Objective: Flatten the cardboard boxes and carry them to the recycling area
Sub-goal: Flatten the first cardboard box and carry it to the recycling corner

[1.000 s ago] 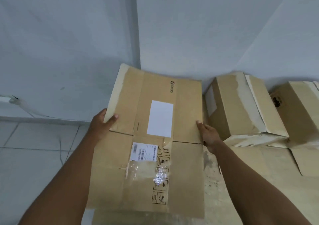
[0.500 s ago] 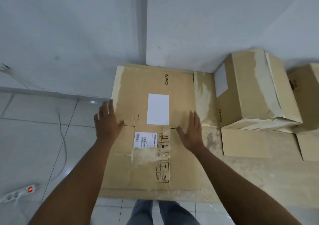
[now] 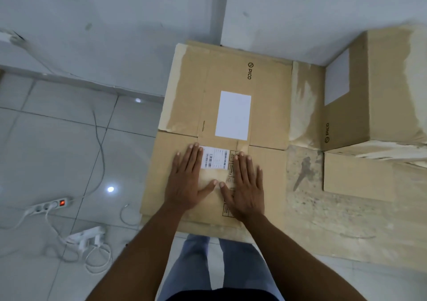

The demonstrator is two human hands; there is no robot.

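On the pale grey tiled floor (image 3: 57, 143), in a corner of white walls, the flattened brown cardboard box (image 3: 265, 106) lies flat. We press our left hand (image 3: 187, 180) and right hand (image 3: 247, 185) on its near half, palms down, fingers straight, gripping nothing. An unflattened brown cardboard box (image 3: 388, 88) stands on the right, just beside it.
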